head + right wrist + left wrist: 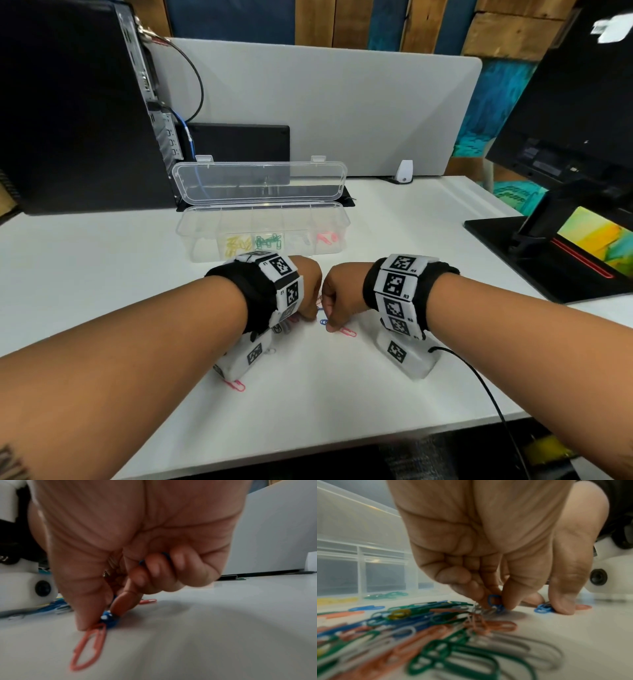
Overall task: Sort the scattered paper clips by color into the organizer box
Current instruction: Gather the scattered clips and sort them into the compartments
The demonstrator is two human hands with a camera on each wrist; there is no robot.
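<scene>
Both hands, left hand [308, 287] and right hand [340, 296], are held knuckle to knuckle over scattered clips, before the open organizer box [263, 219]

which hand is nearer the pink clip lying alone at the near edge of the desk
Left. The left hand is just beyond the pink clip, whose end lies by that wrist's camera mount. The right hand is farther off, to the clip's right, pinching a blue clip.
</scene>
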